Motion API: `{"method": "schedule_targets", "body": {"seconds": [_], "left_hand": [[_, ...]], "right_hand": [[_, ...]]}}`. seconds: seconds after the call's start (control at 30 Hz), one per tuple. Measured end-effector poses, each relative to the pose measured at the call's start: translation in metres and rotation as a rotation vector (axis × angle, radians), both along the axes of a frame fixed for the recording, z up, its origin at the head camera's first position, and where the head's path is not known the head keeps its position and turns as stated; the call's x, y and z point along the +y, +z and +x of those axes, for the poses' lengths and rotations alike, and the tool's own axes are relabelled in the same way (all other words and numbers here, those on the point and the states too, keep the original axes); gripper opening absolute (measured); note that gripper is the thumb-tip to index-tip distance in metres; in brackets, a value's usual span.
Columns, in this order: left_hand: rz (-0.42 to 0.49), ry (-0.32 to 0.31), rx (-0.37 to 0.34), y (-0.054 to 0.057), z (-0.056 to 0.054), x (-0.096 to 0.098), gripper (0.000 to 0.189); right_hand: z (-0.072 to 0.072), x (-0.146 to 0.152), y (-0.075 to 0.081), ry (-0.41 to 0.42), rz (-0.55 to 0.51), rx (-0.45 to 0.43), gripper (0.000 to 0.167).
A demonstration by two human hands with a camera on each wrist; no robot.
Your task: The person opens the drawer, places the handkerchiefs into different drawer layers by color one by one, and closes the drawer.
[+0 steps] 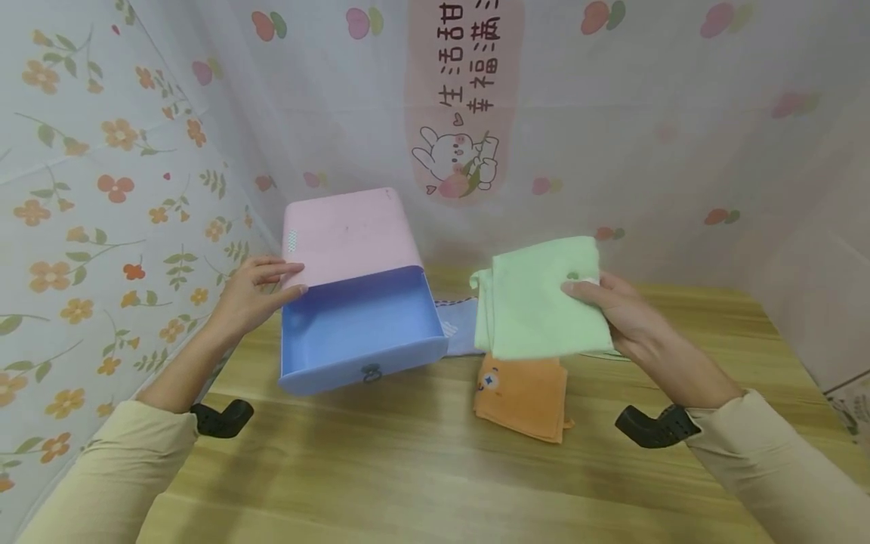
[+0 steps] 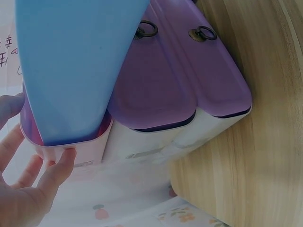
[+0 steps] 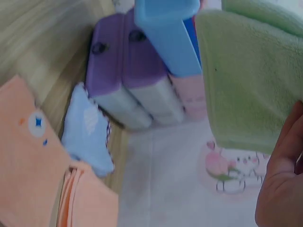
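My left hand (image 1: 248,291) rests against the left side of a pink drawer case (image 1: 347,234), fingers spread, its thumb at the front edge. Out of that case sticks a light blue drawer (image 1: 370,359), pulled far forward, its inner floor showing. Two purple drawers (image 2: 151,90) in white cases sit closed beneath it, as the left wrist view shows. On the other side, my right hand (image 1: 628,317) pinches a folded light green towel (image 1: 544,302) by its right edge, thumb on top. The towel is held up right of the drawer.
An orange folded towel (image 1: 523,400) with a bear's face lies on the wooden table (image 1: 408,468). Behind it is a light blue cloth (image 3: 87,127), partly covered in the head view by the green towel. Printed curtains (image 1: 306,113) hang behind and at the left.
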State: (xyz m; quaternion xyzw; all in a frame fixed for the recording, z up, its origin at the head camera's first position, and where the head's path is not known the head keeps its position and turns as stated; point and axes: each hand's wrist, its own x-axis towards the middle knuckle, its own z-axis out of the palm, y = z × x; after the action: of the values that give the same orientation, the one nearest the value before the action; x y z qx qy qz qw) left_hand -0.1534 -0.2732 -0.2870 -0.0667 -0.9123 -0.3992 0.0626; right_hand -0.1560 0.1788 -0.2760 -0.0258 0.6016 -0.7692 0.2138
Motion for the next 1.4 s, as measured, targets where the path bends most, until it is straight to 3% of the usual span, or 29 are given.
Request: {"method": "schedule_targets", "body": {"seconds": [0.43,0.77,1.4], "left_hand": [[0.005,0.011,-0.001,-0.002,-0.002,0.003,0.049],[0.002,0.015,0.005,0.000,-0.002,0.002,0.048],[-0.005,0.009,0.008,-0.003,-0.002,-0.001,0.048]], "right_hand": [[-0.013,-0.051,0.013,0.091,0.090,-0.037,0.040],[-0.017,-0.070,0.019,0.145,0.079,-0.031,0.038],[-0.020,-0.116,0.024,0.146,0.085,-0.065,0.045]]}}
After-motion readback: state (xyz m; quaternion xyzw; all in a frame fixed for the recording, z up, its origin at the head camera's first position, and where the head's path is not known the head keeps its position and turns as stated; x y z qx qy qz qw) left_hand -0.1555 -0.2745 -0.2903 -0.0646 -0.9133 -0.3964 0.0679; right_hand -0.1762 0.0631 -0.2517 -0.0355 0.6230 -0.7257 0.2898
